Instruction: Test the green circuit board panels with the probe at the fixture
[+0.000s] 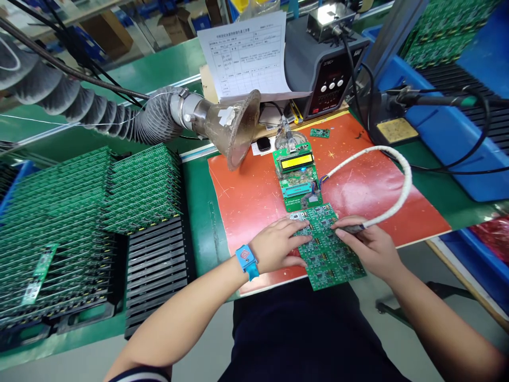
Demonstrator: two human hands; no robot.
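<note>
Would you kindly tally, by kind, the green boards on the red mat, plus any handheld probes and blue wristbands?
Large panel: 1
Yellow-display board: 1
Small loose board: 1
White-cabled probe: 1
Blue wristband: 1
Total: 5

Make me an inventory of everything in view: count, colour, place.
circuit panel: one, green, mat's near edge
programmer board: one, green, yellow display, beyond panel
probe: one, dark, white cable, right fingers
mat: one, red, on bench
small board: one, green, mat's far side
bench: green, beneath mat
funnel: one, brownish, grey hose, left
station: one, dark grey, far side
paper: one, printed white, beside station
sponge: one, yellow, right
racked boards: many, green, left
bins: several, blue, mostly right
cartons: several, brown, background
wristband: one, blue, left wrist
left hand: one, bare, on panel
right hand: one, bare, holding probe
</note>
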